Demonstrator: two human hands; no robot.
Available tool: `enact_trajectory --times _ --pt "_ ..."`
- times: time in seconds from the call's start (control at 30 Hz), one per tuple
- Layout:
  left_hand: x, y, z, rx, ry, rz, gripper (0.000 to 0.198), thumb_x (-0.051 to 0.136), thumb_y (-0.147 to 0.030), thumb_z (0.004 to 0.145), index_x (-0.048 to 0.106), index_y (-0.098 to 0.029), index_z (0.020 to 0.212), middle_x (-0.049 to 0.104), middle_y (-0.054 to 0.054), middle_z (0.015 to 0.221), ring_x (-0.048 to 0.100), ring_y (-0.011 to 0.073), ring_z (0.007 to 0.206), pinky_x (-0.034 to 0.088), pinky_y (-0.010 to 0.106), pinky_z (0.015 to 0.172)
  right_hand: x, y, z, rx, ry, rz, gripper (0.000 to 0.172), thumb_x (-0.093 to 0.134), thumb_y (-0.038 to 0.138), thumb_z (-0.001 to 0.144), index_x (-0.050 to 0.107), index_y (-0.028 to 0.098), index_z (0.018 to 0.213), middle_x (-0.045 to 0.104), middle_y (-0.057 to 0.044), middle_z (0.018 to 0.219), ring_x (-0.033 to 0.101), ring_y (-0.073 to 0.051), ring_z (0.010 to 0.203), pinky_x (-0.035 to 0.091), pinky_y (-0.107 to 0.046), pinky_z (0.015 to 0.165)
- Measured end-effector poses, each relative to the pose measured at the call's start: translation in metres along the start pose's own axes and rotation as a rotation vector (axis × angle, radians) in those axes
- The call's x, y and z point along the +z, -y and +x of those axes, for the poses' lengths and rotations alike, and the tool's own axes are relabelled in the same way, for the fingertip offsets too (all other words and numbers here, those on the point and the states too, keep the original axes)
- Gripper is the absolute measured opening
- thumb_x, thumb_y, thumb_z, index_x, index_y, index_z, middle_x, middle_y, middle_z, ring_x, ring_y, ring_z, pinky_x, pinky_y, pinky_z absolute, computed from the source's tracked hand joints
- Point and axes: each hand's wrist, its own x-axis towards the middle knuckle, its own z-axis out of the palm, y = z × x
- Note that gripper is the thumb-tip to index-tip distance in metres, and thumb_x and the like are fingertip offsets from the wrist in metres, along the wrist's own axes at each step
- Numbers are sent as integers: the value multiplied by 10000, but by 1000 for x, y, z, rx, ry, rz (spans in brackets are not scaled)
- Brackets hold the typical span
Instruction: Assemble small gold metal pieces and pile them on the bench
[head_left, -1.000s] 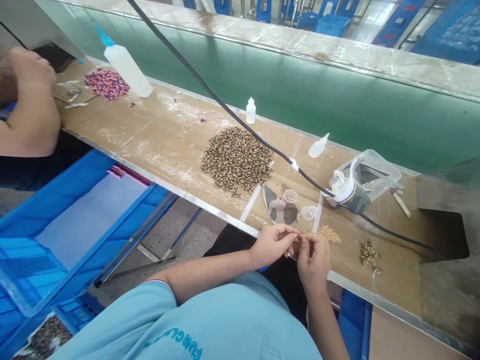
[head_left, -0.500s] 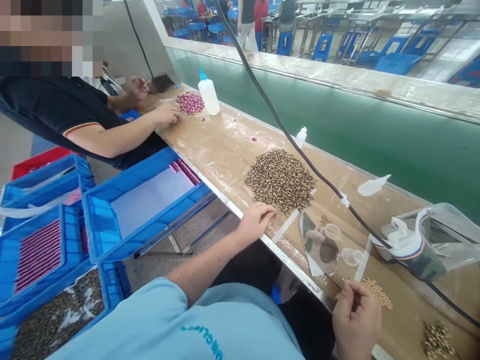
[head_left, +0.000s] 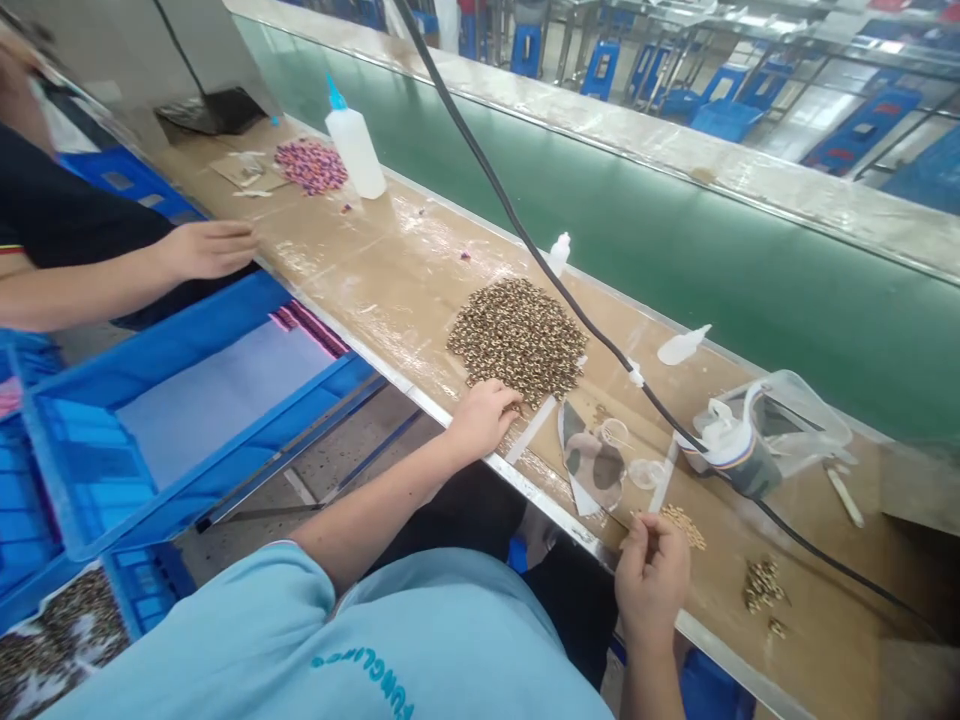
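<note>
Counted three bottles (head_left: 356, 155), one brown-gold pile (head_left: 517, 335) at left hand (head_left: 481, 420), one beige pile (head_left: 688, 525) by right hand (head_left: 654, 565), both with grip pressed together.

The large pile (head_left: 517, 340) presents glossy, metallic-looking small pieces. The worktop (head_left: 375, 290) carries a paper-like covering with shiny patches, edged in metal-looking trim (head_left: 409, 388). The tall bottle (head_left: 355, 152) is translucent, smooth plastic; the crate (head_left: 165, 352) is glossy plastic.
</note>
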Motion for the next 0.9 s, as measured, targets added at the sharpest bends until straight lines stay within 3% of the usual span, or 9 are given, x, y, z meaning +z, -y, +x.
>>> enact_trajectory --times 0.4,0.53,0.63,0.7,0.83,0.9 --pt "8 4 -2 89 -45 -40 153 432 -151 843 566 -180 776 622 52 817 531 200 838 433 347 797 -8 7 5 367 132 356 306 452 495 849 480 191 848 446 60 561 433 -95 475 357 -232 483" --pt "8 0 -3 111 -128 -119 204 391 -148 853 592 -172 873 622 77 904 536 206 905 429 370 848 -15 9 12 355 170 342 301 441 493 854 479 194 847 436 66 551 421 -92 461 356 -227 470" --pt "10 -13 -6 105 -164 -321 205 404 -167 849 607 -175 875 610 75 916 549 190 909 441 356 853 -23 6 23 213 143 165 289 424 464 865 499 191 809 480 35 597 455 -112 523 377 -255 536" --pt "15 -28 -12 72 -90 -555 169 437 -180 835 603 -170 867 609 60 878 569 166 841 460 337 824 -28 3 33 74 108 1 292 411 448 870 512 191 778 524 -8 678 492 -140 622 379 -275 590" --pt "34 -63 -26 -110 275 -1174 126 504 -242 821 563 -144 876 593 10 699 583 114 652 489 281 698 -34 -1 53 -117 124 -265 307 355 417 903 528 195 781 555 -49 779 503 -166 704 339 -275 585" --pt "44 -75 -30 -180 391 -1353 160 574 -285 789 557 -139 854 589 -3 669 582 102 634 479 257 674 -36 -1 62 -195 142 -345 311 337 400 919 538 197 796 560 -50 782 503 -165 698 323 -272 574"
